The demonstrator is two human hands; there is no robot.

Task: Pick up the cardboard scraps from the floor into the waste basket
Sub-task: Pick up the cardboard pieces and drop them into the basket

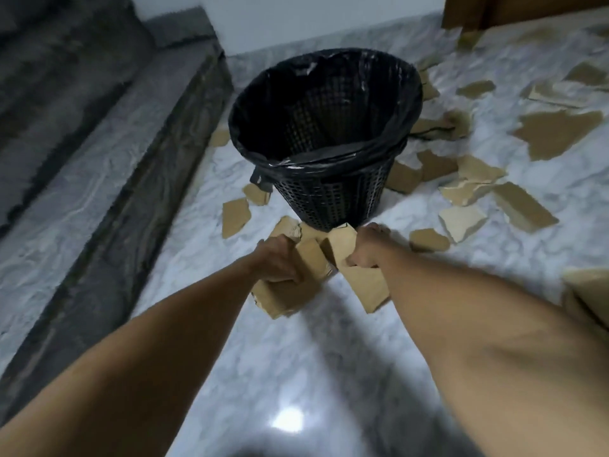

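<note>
I look down at the waste basket (329,196). It stands on the marble floor (296,357) and has a black bag (250,133) inside it.

My left hand (278,258) is closed tight around a bunch of brown cardboard pieces (283,296). My right hand (364,247) is closed tight around another bunch (365,288). Both hands are just in front of the basket, down low by its bottom, so they are below the top edge. Nothing from my hands is in the basket yet.

I see no brown pieces inside the basket, but the bottom is dark, so I cannot be sure.

I think the job has only just started. Many scraps lie on the floor. A big one (557,133) lies well to the right of the basket, with lots of smaller ones (461,222) around it. A few more (234,216) lie just to the left of the basket, and some lie behind it on the right.

Next, I think both bunches need to go up over the top edge and drop in. After that, all the other pieces need picking up.
</note>
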